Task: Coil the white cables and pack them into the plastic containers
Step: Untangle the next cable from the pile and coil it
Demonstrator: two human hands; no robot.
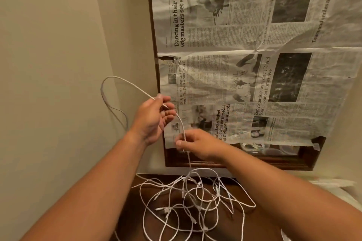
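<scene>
Newspaper (254, 64) over frame (305, 160), cable tangle (195, 199) on tbl (262, 227) — wall (49, 64) L

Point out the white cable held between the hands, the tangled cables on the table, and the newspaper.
held white cable (181, 125): head view, its lifted straight stretch.
tangled cables (166, 210): head view, a connector at left.
newspaper (254, 49): head view, its middle fold.

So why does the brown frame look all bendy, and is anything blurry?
Head view: the wide-angle lens bows the dark wooden frame; the loop of thin white cable beside the left hand is smeared, probably by motion; light is soft, with no glare.
</scene>
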